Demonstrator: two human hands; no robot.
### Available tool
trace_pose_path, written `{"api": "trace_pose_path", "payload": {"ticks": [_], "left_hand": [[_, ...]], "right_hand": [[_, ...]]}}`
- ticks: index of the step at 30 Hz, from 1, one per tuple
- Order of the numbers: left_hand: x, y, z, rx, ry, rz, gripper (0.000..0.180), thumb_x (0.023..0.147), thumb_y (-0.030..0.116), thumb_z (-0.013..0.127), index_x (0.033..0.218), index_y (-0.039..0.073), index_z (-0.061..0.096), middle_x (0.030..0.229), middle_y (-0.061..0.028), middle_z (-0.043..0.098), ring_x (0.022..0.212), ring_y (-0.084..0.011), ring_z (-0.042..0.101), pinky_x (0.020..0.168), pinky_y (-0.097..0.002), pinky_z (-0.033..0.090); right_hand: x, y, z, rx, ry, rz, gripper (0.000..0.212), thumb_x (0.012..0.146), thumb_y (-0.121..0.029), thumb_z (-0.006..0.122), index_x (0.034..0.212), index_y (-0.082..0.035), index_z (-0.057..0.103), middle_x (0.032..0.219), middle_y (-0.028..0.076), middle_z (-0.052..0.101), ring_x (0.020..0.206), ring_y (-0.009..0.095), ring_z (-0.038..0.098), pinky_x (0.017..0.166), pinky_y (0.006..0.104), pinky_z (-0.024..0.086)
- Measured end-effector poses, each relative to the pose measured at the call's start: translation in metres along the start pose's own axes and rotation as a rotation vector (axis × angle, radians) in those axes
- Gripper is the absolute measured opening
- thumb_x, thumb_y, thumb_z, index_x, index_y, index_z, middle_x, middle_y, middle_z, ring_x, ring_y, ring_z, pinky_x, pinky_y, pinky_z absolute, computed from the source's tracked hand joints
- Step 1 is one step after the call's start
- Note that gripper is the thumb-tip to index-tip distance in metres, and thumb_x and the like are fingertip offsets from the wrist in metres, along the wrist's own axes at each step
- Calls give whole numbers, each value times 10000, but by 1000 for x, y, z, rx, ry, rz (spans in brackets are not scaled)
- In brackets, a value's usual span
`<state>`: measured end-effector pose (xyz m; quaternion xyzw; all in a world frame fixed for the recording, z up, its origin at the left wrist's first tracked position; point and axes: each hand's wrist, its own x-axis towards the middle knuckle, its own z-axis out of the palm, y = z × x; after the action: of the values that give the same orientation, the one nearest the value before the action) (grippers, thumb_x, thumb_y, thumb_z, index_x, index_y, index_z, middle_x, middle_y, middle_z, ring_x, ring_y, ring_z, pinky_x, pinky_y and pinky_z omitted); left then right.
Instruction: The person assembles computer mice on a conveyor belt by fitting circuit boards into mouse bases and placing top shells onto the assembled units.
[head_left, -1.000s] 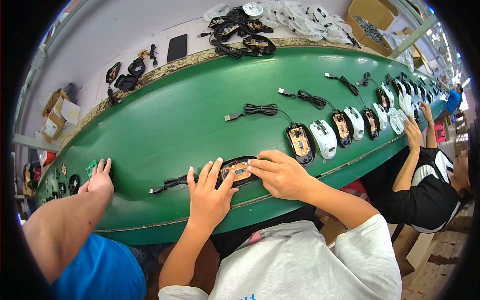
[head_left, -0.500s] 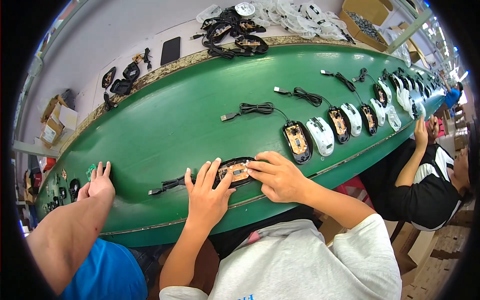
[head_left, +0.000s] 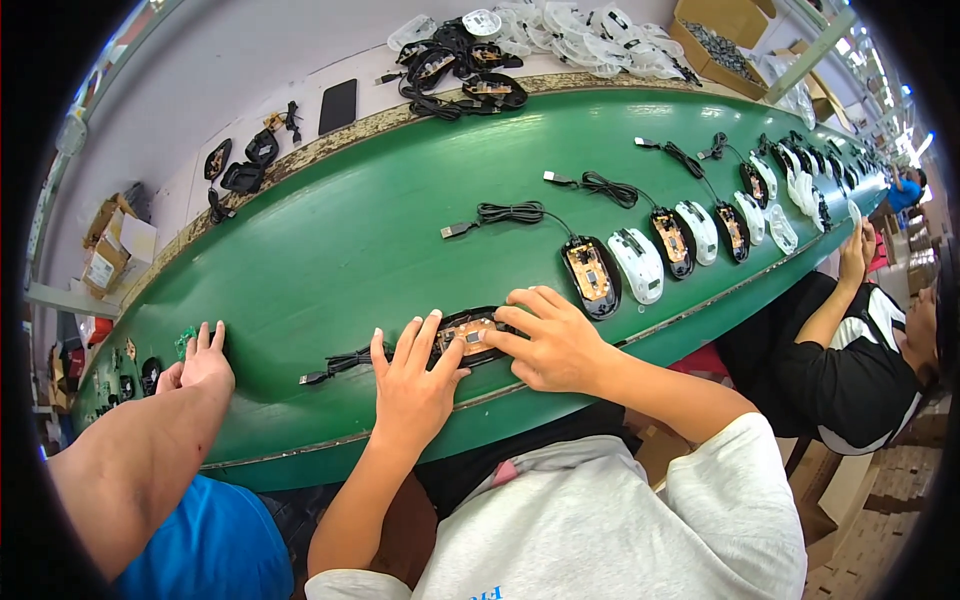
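Head view shows left hand point(head_left: 410, 382) spread, right hand point(head_left: 558, 343) half-curled, grip unclear, on the near mouse point(head_left: 466, 334), likely light and stiff, best held by its rim point(head_left: 470, 315), the board point(head_left: 478, 338) fragile.

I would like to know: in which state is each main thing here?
Left grip: touching the mouse base
Right grip: touching the mouse base
Mouse base: uncovered, circuit board exposed
Nearest black cable: bundled, plug free
Nearest white shell: detached, lying on green bench
Black phone: lying flat, dark
Cardboard box: open, holding grey pieces
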<state>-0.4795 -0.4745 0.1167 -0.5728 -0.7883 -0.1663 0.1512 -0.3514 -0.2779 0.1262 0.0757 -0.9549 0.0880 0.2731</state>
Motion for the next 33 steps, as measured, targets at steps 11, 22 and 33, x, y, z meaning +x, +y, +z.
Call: {"api": "trace_pose_path", "payload": {"ticks": [11,22,33], "left_hand": [[6,3,-2,-42,-20,-21,460,758,219,804,1191,179,655,1411,-115,559,1241,-285,564,1103,-623,314],[9,3,5,-54,-21,-2,485,755,202,804,1215,166,653,1422,-120,550,1254,-302,544,1110,-639,289],[7,16,13,-101,-20,-96,458,787,190,751,1229,152,639,1478,-119,501,1308,-318,497,1123,-647,240]], "right_hand": [[-9,2,5,123,91,27,421,669,-63,671,1090,-90,667,1129,74,628,1043,282,587,954,394,484],[-21,5,12,167,216,212,429,661,-32,654,1089,-51,674,1158,103,625,1044,323,598,905,398,517],[5,-29,24,59,161,329,519,658,-122,689,1168,-50,629,1320,184,517,1161,386,530,973,449,480]]}}
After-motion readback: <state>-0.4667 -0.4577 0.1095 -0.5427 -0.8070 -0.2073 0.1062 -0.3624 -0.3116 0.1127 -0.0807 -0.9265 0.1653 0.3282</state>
